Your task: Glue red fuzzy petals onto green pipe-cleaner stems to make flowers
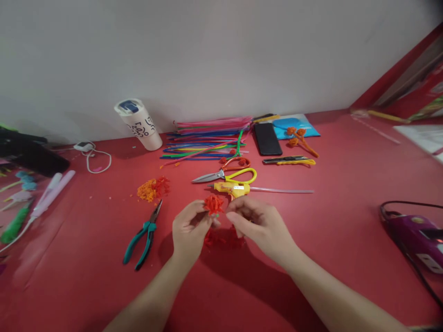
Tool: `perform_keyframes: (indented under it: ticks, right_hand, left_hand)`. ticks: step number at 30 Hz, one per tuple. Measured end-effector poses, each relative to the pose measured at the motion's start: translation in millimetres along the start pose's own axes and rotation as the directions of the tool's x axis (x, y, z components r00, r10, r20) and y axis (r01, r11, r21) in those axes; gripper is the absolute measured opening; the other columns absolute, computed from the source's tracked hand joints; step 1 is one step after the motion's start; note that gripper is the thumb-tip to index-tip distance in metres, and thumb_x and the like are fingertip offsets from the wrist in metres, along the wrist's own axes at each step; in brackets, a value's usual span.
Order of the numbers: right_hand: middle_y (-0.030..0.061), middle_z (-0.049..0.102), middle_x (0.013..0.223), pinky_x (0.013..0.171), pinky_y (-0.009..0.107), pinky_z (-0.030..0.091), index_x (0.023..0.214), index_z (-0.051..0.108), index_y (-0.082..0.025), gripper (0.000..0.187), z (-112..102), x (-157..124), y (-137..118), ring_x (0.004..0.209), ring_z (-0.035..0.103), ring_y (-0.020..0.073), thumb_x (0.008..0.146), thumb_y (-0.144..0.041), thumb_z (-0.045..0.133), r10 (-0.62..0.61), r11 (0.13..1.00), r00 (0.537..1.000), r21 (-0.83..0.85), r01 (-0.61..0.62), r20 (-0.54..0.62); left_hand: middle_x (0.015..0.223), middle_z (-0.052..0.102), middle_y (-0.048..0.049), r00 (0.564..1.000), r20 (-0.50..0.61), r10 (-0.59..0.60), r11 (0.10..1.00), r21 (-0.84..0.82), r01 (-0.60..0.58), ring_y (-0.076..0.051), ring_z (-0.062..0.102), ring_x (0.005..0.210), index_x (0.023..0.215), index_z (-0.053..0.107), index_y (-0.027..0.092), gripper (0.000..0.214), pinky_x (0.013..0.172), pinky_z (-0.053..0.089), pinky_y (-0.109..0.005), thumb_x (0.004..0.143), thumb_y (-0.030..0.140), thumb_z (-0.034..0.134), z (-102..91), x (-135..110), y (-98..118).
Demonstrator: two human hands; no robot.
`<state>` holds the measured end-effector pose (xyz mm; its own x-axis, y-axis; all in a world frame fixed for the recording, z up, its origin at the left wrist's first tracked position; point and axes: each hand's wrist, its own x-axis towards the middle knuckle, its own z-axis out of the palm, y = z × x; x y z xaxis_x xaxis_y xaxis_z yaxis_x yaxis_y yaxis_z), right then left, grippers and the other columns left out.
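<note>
My left hand [190, 226] is closed around a red flower-like tuft [213, 204] of short pipe-cleaner pieces, held upright with a bit of green showing under it. Just to its right, my right hand [261, 226] has thumb and fingers drawn together in a pinch; whatever they hold is too small or hidden to make out. Loose red pieces [219, 237] lie on the table below and between both hands. Right behind the hands are a yellow hot glue gun [231, 188] with a clear glue stick and scissors [221, 175] with one orange and one yellow handle.
Needle-nose pliers [148, 233] and a pile of orange and red clippings [150, 189] lie left. Behind are a tumbler [140, 127], pipe cleaners [207, 138], a phone [268, 139], a utility knife [289, 160] and an orange pipe-cleaner sprig [297, 136]. A corded purple power strip [417, 237] sits right.
</note>
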<state>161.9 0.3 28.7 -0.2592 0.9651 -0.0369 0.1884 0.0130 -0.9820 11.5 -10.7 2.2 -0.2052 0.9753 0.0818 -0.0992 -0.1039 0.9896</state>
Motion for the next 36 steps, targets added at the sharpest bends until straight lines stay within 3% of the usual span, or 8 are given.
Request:
perform_keyframes:
  ticks: [3,6,12,18,27,30,36]
  right_hand:
    - [-0.0072,0.048,0.042,0.039,0.019,0.033,0.077,0.057,-0.017,0.019,1.5,-0.5,-3.7,0.036,0.043,0.0073,0.075,-0.036,0.056,0.154,0.944,0.976,0.269,-0.192,0.156]
    - [-0.0084,0.046,0.040,0.038,0.018,0.031,0.077,0.058,-0.017,0.020,4.4,-2.3,-4.5,0.034,0.039,0.0057,0.072,-0.035,0.060,0.189,0.904,0.966,0.353,-0.242,0.179]
    - [-0.0094,0.045,0.039,0.037,0.017,0.030,0.073,0.056,-0.018,0.014,7.4,-6.1,-9.7,0.033,0.038,0.0051,0.070,-0.031,0.060,0.200,0.894,0.967,0.374,-0.247,0.159]
    - [-0.0089,0.045,0.039,0.040,0.019,0.031,0.071,0.056,-0.019,0.009,5.1,-7.3,-13.5,0.035,0.039,0.0059,0.070,-0.028,0.058,0.176,0.923,0.977,0.325,-0.207,0.123]
    - [-0.0081,0.045,0.041,0.041,0.019,0.032,0.071,0.057,-0.019,0.010,6.3,-8.7,-13.2,0.036,0.039,0.0063,0.072,-0.029,0.055,0.149,0.941,0.983,0.290,-0.175,0.110]
    - [-0.0081,0.045,0.042,0.041,0.020,0.032,0.073,0.057,-0.018,0.013,5.4,-8.2,-11.8,0.037,0.040,0.0064,0.073,-0.031,0.056,0.144,0.939,0.981,0.296,-0.176,0.126]
    - [-0.0066,0.053,0.053,0.049,0.021,0.039,0.080,0.053,-0.019,0.010,-0.2,-1.7,-6.4,0.048,0.049,0.0083,0.071,-0.024,0.055,0.106,0.924,0.994,0.366,-0.113,0.038]
  left_hand:
    - [0.072,0.068,-0.0021,0.992,-0.001,0.124,0.988,0.093,-0.124,-0.014,0.062,0.062,0.070,0.071,0.022,0.010,0.061,0.052,-0.025,0.068,0.013,0.066,-3.3,-2.0,-0.7]
    - [0.074,0.070,-0.0031,0.980,-0.012,0.201,0.968,0.157,-0.196,-0.017,0.063,0.070,0.070,0.073,0.023,0.013,0.068,0.051,-0.026,0.066,0.012,0.068,-6.2,-2.6,-3.3]
    - [0.078,0.071,-0.0042,0.958,0.042,0.283,0.931,0.228,-0.285,-0.018,0.065,0.074,0.077,0.075,0.025,0.015,0.072,0.051,-0.028,0.070,0.015,0.067,-8.8,-1.4,-3.7]
    - [0.079,0.072,-0.0067,0.954,0.036,0.298,0.928,0.225,-0.298,-0.022,0.065,0.078,0.074,0.075,0.024,0.011,0.073,0.053,-0.033,0.068,0.018,0.070,-8.2,-0.2,-1.6]
    - [0.081,0.072,-0.0063,0.931,0.067,0.360,0.897,0.248,-0.365,-0.020,0.066,0.075,0.076,0.076,0.025,0.015,0.073,0.053,-0.031,0.068,0.014,0.069,-8.8,1.6,0.1]
    - [0.082,0.072,-0.0057,0.946,0.052,0.320,0.923,0.209,-0.324,-0.019,0.066,0.077,0.077,0.075,0.024,0.015,0.073,0.052,-0.029,0.068,0.014,0.069,-8.8,0.8,-1.8]
    - [0.073,0.069,-0.0034,0.997,-0.014,0.079,0.996,0.034,-0.079,-0.016,0.065,0.065,0.075,0.070,0.020,0.006,0.065,0.054,-0.027,0.074,0.025,0.067,-4.5,-0.6,-3.5]
